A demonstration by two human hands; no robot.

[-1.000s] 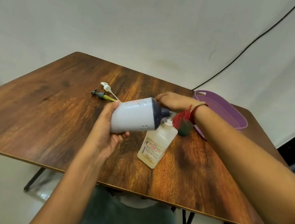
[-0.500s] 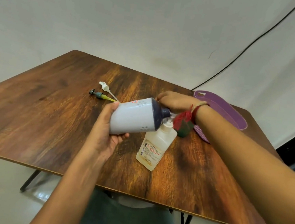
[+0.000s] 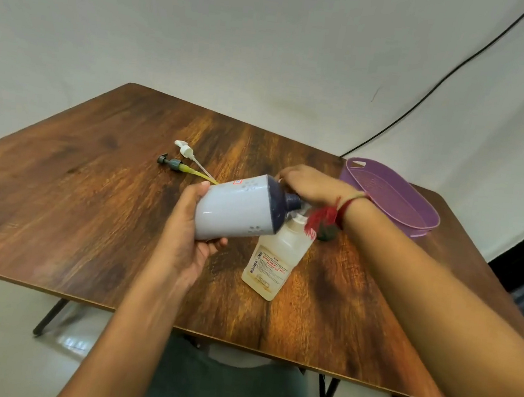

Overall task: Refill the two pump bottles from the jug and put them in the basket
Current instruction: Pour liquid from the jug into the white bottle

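My left hand (image 3: 184, 241) grips the base of a white jug (image 3: 236, 211) with a dark blue neck and holds it tipped on its side. The jug's spout sits right over the mouth of a clear pump bottle (image 3: 274, 261), which stands on the table with its pump off and some pale liquid inside. My right hand (image 3: 311, 186) lies curled over the jug's neck and the bottle's top. What its fingers hold is hidden. Two loose pump heads, one white (image 3: 185, 150) and one dark with a yellow tube (image 3: 176, 164), lie to the far left. The purple basket (image 3: 420, 229) stands at the right.
The brown wooden table (image 3: 73, 209) has its front edge close to my body. A red and green tassel (image 3: 321, 223) hangs from my right wrist beside the bottle. A black cable (image 3: 429, 93) runs down the white backdrop behind the basket.
The jug stays tipped over the clear bottle's mouth. Both hands keep their places; only the view has shifted slightly.
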